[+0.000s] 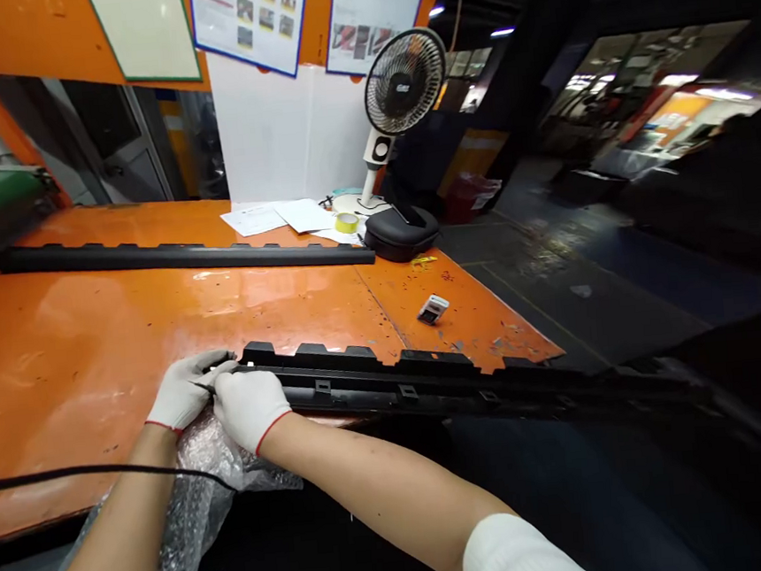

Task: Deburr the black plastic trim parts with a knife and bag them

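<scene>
A long black plastic trim strip (362, 378) with raised tabs and square clip slots stretches from both hands off to the right, past the table edge. My left hand (186, 391), in a white glove with a red cuff, pinches the strip's left end between thumb and fingers. Right beside it, my right hand (253, 408), gloved the same way, is closed on the strip near that end; its fingertips are partly hidden. Crumpled clear bubble wrap (204, 479) lies under both hands and hangs over the front edge.
A second black strip (184, 256) lies across the back of the orange table (93, 346). Behind stand a fan (403, 88), a black case (399, 235), yellow tape (347, 223) and papers (268, 218). A small white-and-black device (432, 309) sits right of centre. A black cable (90, 471) crosses my left forearm.
</scene>
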The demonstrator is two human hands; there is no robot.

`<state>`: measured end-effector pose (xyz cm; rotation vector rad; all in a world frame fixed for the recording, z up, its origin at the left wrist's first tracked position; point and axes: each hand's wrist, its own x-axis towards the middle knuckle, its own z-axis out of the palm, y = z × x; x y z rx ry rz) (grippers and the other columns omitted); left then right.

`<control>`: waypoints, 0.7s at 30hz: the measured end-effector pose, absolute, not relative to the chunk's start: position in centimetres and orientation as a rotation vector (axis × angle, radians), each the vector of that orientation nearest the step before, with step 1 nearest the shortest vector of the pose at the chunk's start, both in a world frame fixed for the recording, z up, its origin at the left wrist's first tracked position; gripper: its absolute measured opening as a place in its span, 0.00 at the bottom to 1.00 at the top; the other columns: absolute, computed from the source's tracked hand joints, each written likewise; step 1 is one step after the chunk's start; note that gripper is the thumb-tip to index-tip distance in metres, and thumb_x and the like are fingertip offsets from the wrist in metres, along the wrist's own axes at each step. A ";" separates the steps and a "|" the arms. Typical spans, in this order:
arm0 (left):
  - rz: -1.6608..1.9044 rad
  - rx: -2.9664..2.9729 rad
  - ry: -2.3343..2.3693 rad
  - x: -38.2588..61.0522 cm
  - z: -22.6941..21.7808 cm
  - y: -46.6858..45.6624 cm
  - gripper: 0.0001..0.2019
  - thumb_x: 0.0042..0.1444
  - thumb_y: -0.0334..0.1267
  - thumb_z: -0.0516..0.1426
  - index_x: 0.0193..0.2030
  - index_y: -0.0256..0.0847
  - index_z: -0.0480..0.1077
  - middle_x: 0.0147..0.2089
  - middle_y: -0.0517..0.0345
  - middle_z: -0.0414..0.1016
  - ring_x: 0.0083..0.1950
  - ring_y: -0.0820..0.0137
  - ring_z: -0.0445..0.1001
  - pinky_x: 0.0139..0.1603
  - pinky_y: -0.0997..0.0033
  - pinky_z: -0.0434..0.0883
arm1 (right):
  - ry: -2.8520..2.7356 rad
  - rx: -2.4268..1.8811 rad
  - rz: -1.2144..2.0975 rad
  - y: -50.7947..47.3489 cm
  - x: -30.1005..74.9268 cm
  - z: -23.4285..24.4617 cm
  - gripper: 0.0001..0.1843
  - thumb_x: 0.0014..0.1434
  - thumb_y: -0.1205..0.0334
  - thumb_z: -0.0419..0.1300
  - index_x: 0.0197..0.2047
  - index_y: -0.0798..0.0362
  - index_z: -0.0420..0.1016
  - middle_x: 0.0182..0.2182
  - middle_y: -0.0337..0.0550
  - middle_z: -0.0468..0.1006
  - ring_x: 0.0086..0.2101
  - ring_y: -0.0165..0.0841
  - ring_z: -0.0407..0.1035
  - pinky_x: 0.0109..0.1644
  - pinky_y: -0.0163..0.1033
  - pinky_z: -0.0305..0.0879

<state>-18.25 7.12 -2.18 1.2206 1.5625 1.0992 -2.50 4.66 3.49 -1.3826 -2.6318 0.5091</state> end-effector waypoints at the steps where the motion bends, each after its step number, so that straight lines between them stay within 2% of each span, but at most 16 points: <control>1: 1.097 1.213 1.558 -18.4 -2.4 7.4 0.38 0.31 0.66 0.74 0.45 0.38 0.85 0.52 0.43 0.86 0.57 0.45 0.81 0.69 0.49 0.71 | -2.635 -1.387 0.525 4.8 -2.8 3.5 0.15 0.71 0.65 0.56 0.54 0.61 0.81 0.42 0.59 0.86 0.43 0.51 0.83 0.44 0.50 0.79; 5: 1.096 1.277 1.588 -18.1 -2.1 8.1 0.40 0.29 0.68 0.72 0.43 0.37 0.85 0.52 0.41 0.85 0.57 0.43 0.81 0.68 0.47 0.72 | -2.570 -1.470 0.601 5.3 -3.1 4.4 0.15 0.69 0.67 0.59 0.54 0.62 0.81 0.45 0.61 0.86 0.47 0.50 0.83 0.47 0.48 0.79; 8: 1.024 1.435 1.661 -17.3 -1.3 8.0 0.37 0.34 0.68 0.69 0.41 0.37 0.85 0.52 0.40 0.85 0.59 0.43 0.80 0.70 0.48 0.70 | -2.469 -1.558 0.610 4.8 -1.7 5.3 0.15 0.70 0.69 0.56 0.54 0.61 0.81 0.44 0.58 0.86 0.46 0.47 0.83 0.47 0.45 0.76; 12: 0.965 1.455 1.697 -17.2 -1.1 7.8 0.30 0.44 0.63 0.67 0.43 0.39 0.85 0.48 0.49 0.87 0.55 0.51 0.82 0.62 0.57 0.76 | -2.378 -1.619 0.590 3.7 1.9 5.1 0.15 0.73 0.62 0.54 0.50 0.58 0.81 0.42 0.56 0.86 0.44 0.47 0.83 0.44 0.42 0.72; 17: 0.956 1.432 1.731 -17.1 -1.3 7.2 0.28 0.49 0.58 0.67 0.48 0.37 0.84 0.53 0.48 0.86 0.56 0.53 0.82 0.62 0.60 0.75 | -2.203 -1.493 0.662 2.0 4.9 3.1 0.18 0.75 0.52 0.56 0.39 0.51 0.81 0.36 0.46 0.85 0.39 0.41 0.80 0.41 0.38 0.65; 21: 0.889 1.429 1.763 -16.6 -0.3 7.5 0.26 0.49 0.56 0.68 0.46 0.37 0.84 0.51 0.47 0.86 0.55 0.53 0.82 0.60 0.59 0.77 | -2.104 -1.342 0.799 0.7 5.6 1.4 0.11 0.74 0.55 0.59 0.46 0.48 0.82 0.39 0.43 0.86 0.41 0.40 0.80 0.45 0.37 0.68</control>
